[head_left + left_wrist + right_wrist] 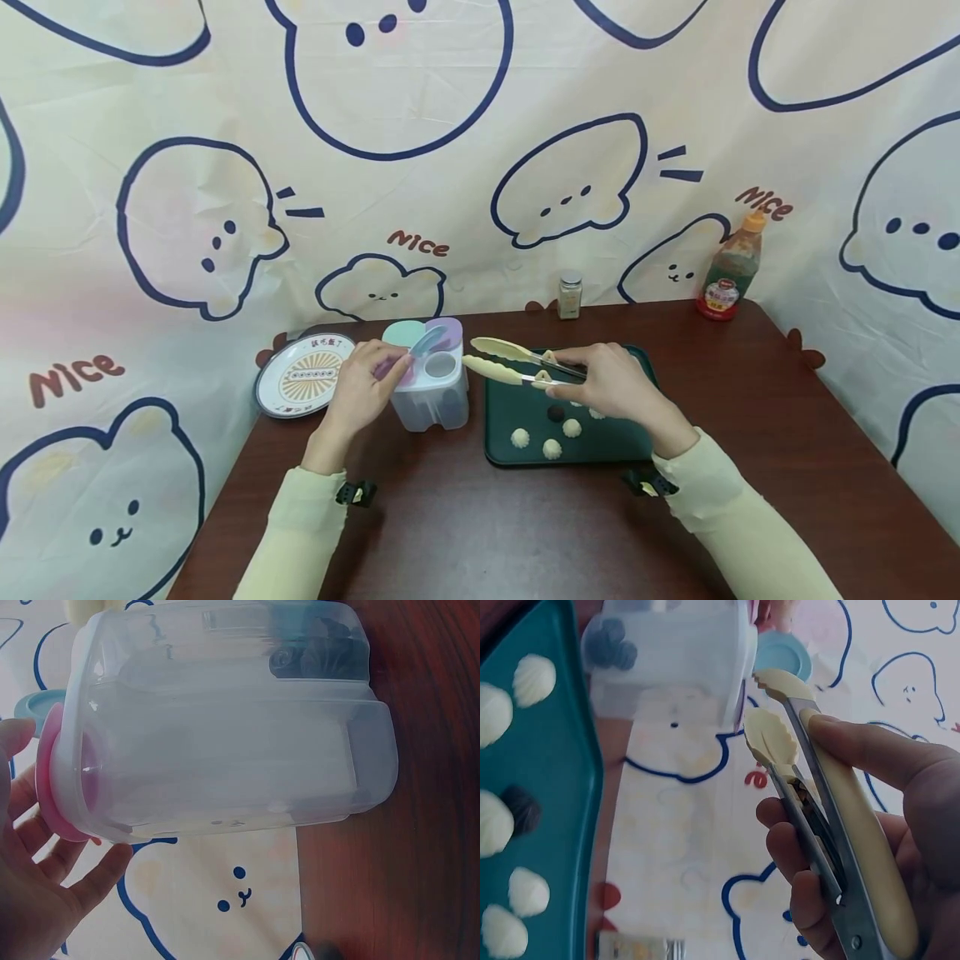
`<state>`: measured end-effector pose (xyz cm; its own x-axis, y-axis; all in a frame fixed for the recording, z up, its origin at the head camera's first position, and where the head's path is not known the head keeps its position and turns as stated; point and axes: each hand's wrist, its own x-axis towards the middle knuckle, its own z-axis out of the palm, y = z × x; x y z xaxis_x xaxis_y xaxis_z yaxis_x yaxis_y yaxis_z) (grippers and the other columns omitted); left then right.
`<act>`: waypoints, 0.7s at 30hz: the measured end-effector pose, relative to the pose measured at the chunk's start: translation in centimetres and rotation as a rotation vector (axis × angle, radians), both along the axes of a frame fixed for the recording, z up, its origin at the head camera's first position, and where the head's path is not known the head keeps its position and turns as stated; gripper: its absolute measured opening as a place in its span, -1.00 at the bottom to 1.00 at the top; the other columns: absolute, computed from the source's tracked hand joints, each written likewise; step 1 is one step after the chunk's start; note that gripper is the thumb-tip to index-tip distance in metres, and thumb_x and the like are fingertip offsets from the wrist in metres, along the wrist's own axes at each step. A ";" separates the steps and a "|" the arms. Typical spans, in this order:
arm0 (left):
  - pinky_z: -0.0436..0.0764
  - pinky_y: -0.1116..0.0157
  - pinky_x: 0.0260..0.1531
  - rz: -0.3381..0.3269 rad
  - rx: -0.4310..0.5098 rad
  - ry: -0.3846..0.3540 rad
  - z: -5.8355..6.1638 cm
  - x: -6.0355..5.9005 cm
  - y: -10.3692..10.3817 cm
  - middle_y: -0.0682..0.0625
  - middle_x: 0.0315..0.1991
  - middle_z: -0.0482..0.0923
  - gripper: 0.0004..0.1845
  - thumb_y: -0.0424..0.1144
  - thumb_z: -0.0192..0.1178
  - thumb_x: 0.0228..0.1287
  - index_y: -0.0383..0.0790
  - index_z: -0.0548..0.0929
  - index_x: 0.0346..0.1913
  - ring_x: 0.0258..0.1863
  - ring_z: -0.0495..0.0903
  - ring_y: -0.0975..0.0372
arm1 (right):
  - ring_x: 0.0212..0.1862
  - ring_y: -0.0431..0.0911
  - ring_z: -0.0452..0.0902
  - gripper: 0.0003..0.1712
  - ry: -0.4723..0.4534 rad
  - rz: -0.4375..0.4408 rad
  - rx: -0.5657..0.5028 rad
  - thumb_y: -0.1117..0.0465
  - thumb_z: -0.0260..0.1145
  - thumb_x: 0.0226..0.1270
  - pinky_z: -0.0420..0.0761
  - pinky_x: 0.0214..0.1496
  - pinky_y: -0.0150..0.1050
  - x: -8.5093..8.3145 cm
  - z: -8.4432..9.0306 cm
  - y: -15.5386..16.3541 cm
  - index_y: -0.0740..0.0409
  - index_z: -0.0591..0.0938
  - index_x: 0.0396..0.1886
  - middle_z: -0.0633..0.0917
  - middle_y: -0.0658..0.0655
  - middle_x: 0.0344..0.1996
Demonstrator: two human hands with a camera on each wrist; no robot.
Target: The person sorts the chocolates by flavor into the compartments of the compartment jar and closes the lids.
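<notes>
Translucent plastic makes up the body of the container (429,406), which stands upright on the brown counter (487,533); dark pieces (609,651) lie at the bottom of one of its compartments. At the container's top, the grip of your left hand (366,385) pinches the edge of the raised, tilted blue lid (429,340), with the other fingers about the pink lid (49,784). To the container's right, the grip of your right hand (611,382) is clasped around the tongs (491,369), whose cream tips stand apart, close to the container's top. Below that hand, just right of the container, the green tray (510,402) bears pale ridged balls (552,449) and a dark ball (556,413). Left of the container, note the white plate (309,375). Beyond the container and to its right stands the small jar (570,298); farther right of it, the yellow-capped bottle (731,275).
</notes>
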<state>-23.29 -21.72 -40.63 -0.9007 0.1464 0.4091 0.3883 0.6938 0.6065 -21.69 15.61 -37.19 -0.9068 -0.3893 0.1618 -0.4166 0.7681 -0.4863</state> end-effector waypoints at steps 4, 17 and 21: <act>0.47 0.04 0.03 0.000 0.005 -0.009 0.1 0.1 0.0 -0.04 -0.09 0.69 -0.67 0.01 0.23 0.39 -0.15 0.76 -0.03 0.02 0.50 0.12 | -0.55 -0.18 0.38 -0.37 -0.015 -0.021 0.034 -0.12 0.50 0.14 0.30 -0.48 -0.26 0.1 -0.5 1.5 0.01 0.67 0.20 0.64 -0.10 -0.61; 0.46 0.03 0.06 0.003 -0.001 -0.033 0.2 0.1 0.0 -0.04 -0.08 0.68 -0.65 0.03 0.20 0.40 -0.15 0.76 -0.03 0.04 0.48 0.12 | -0.43 -0.17 0.45 -0.36 -0.031 -0.067 0.097 -0.12 0.51 0.12 0.38 -0.45 -0.28 1.1 -2.2 4.9 0.07 0.69 0.16 0.81 0.13 -0.17; 0.46 0.02 0.07 0.004 -0.006 -0.038 0.2 0.2 0.0 -0.05 -0.07 0.67 -0.65 0.03 0.20 0.41 -0.15 0.75 -0.03 0.04 0.48 0.11 | -0.44 -0.17 0.44 -0.37 -0.069 -0.080 0.112 -0.12 0.51 0.12 0.37 -0.48 -0.27 1.4 -2.6 5.7 0.06 0.69 0.15 0.80 0.09 -0.23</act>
